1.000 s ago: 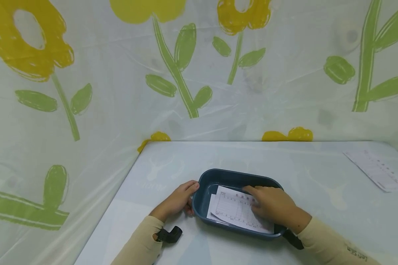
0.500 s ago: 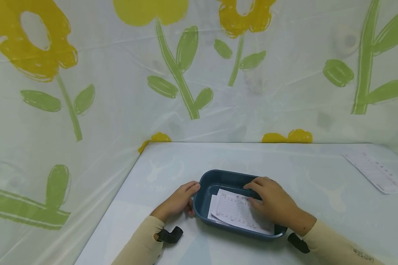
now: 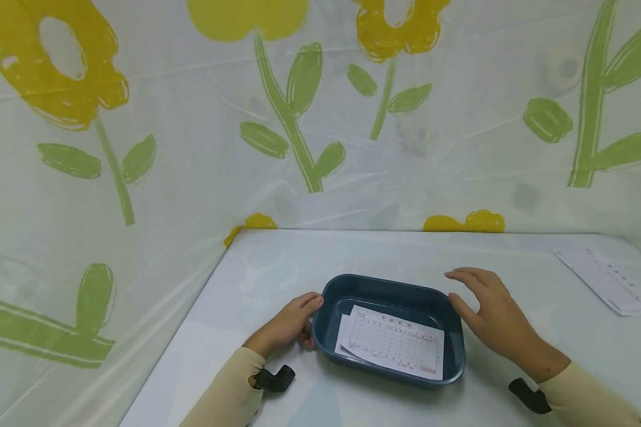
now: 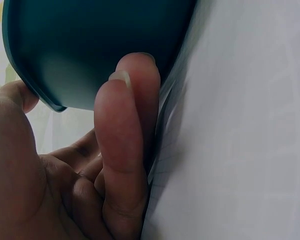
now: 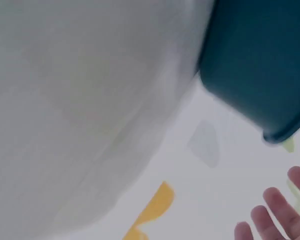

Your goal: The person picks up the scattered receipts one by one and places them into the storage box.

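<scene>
A dark blue rectangular tub (image 3: 387,289) sits on the table in the head view. Inside it lie printed paper forms (image 3: 397,343), the top one covering most of another. My left hand (image 3: 287,323) grips the tub's left end, its thumb at the rim. In the left wrist view, curled fingers (image 4: 121,135) rest low against the outer wall of the tub (image 4: 85,45). Off the right end, my right hand (image 3: 497,314) hovers with spread fingers and holds nothing. The right wrist view shows those fingertips (image 5: 277,202) apart from the tub's corner (image 5: 260,65).
Another printed sheet (image 3: 609,281) lies at the table's far right. The pale table (image 3: 278,261) ends at a hanging flower-print sheet (image 3: 192,148) behind and to the left. Dark wrist mounts (image 3: 275,379) stick out beside both sleeves.
My right hand has lifted off the papers and moved right, out of the tub. The papers stay in the tub. My left hand keeps its grip on the left end.
</scene>
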Demonstrator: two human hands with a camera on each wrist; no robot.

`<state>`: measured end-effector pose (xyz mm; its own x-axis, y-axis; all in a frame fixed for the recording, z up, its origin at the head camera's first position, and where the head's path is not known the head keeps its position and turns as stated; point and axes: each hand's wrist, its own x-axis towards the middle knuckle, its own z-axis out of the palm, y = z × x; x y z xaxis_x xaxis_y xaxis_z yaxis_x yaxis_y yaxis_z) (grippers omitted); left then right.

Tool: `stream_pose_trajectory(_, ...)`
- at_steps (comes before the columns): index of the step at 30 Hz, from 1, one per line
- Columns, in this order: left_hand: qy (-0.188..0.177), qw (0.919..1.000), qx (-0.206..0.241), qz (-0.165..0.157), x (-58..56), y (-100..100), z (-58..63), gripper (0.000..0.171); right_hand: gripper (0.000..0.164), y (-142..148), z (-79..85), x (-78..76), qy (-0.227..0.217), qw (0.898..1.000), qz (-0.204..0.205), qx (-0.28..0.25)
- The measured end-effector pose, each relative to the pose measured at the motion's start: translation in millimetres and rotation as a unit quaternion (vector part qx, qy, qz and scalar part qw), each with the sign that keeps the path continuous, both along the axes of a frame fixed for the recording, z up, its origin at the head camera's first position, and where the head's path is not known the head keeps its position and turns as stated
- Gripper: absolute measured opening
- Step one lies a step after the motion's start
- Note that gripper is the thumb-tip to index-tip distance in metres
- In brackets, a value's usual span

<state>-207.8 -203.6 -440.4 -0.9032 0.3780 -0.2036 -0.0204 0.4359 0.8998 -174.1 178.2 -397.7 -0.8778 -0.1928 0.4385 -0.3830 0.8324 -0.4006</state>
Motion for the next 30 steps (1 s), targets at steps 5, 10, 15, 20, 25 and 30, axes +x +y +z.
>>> stream_pose_trajectory(5,0.001,1.0,-0.006,-0.001,-0.3,-1,-1.3,0.049,0.048,20,-0.4,-5.9,-0.035,0.999,-0.021,0.037)
stream_pose_trajectory(10,0.001,1.0,-0.004,0.004,-1.1,0,0.1,0.049,0.057,41,-3.6,-16.4,-0.085,0.993,-0.049,0.068)
stream_pose_trajectory(15,0.0,1.0,-0.005,0.004,1.7,-3,-1.4,0.05,0.06,61,-11.3,-24.9,-0.113,0.988,-0.063,0.085)
stream_pose_trajectory(20,0.001,1.0,-0.002,0.001,1.4,-6,-2.1,0.05,0.064,80,-13.0,-33.5,-0.146,0.982,-0.074,0.09)
stream_pose_trajectory(25,-0.002,1.0,0.001,0.002,0.9,-7,-4.4,0.05,0.067,98,-17.7,-37.0,-0.168,0.978,-0.084,0.089)
stream_pose_trajectory(30,-0.002,1.0,0.003,0.0,1.2,-7,-3.9,0.049,0.069,117,-19.7,-41.1,-0.18,0.974,-0.093,0.097)
